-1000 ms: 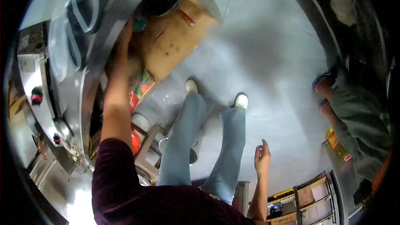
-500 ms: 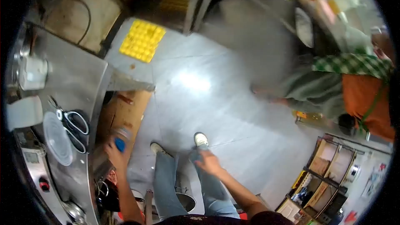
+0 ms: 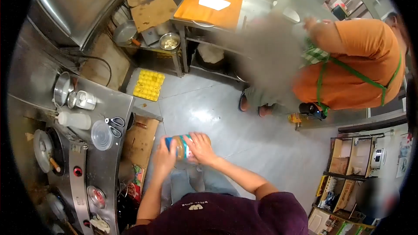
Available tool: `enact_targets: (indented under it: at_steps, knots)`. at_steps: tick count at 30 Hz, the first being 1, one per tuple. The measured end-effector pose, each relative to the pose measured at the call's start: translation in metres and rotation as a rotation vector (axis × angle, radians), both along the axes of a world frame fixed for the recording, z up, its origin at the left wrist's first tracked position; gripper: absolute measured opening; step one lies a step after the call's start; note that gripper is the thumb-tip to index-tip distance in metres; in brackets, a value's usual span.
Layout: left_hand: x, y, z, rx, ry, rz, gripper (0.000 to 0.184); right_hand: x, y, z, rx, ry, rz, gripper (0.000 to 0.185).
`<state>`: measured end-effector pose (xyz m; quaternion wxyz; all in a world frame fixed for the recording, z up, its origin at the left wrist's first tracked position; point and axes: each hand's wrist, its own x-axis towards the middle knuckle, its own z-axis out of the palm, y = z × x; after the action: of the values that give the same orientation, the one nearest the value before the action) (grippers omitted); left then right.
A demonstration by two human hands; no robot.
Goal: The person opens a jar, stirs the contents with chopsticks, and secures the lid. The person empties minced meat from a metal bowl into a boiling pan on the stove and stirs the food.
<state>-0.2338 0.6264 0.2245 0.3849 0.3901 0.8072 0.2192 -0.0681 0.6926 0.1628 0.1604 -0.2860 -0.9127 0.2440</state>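
Observation:
A jar (image 3: 181,149) with a brownish content, a blue-and-white label and a blue lid lies sideways between my hands, above the floor in front of my body. My left hand (image 3: 162,160) is closed around the lid end. My right hand (image 3: 201,149) wraps the body of the jar from the other side, covering part of the label. To the left, on the steel counter (image 3: 102,109), are scissors (image 3: 115,126) with white-rimmed handles and a round clear plastic lid (image 3: 102,135).
A stove (image 3: 77,187) with pans runs along the left. A yellow egg tray (image 3: 149,85) lies on the floor ahead. A person in an orange shirt (image 3: 348,78) stands at the right by the back counter. Shelves (image 3: 348,161) stand at lower right.
My left hand has brought the jar up from beside the lower shelf to in front of me. My right hand has come onto it. The view has shifted and takes in more of the back counter.

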Motion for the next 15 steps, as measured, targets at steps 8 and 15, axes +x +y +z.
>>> enact_targets:
  at_steps: [8,15]
  knots:
    - [-0.003,-0.043,0.082,0.402,0.391,-0.511,0.082,-0.014,0.034,0.065,0.145,0.023,0.376,0.091]
    - [-0.054,-0.123,0.022,-0.074,-0.708,0.428,0.084,-0.095,-0.014,0.042,0.410,0.230,0.649,0.084]
